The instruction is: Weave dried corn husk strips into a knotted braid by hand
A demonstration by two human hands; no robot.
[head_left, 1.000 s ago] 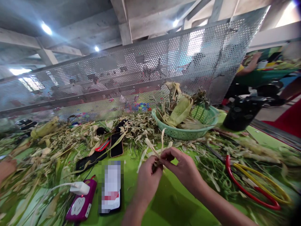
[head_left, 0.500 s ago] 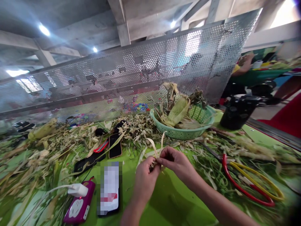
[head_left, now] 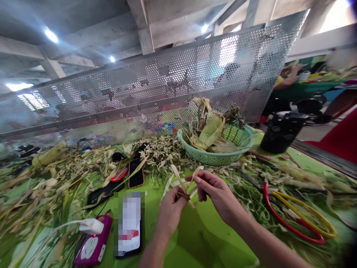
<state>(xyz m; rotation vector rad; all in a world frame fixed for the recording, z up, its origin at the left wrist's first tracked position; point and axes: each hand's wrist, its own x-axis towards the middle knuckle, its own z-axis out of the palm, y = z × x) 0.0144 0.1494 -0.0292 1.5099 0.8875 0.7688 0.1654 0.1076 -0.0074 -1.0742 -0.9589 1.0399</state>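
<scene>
Pale corn husk strips (head_left: 178, 175) stand up between my two hands, above the green tabletop (head_left: 203, 238). My left hand (head_left: 173, 206) is closed, pinching the strips near their lower end. A bent strip lies in the fingers of my right hand (head_left: 212, 186), which is closed on it with thumb and forefinger. The exact weave or knot between the fingers is too small to make out. Beyond my hands sits a green plastic basket (head_left: 214, 158) holding a husked corn ear (head_left: 212, 131) and dry husks.
Scissors with red and yellow handles (head_left: 292, 219) lie at the right among shredded husks. On the left are a phone (head_left: 128, 227), a dark phone (head_left: 136, 173) and a purple power bank (head_left: 93, 242). A black tumbler (head_left: 283, 132) stands by a perforated metal screen (head_left: 156, 89). Another person's arm (head_left: 291, 76) shows behind.
My right hand has moved slightly right, away from my left, drawing a strip over with it. My left hand stays nearly in place, still pinching the husk strips.
</scene>
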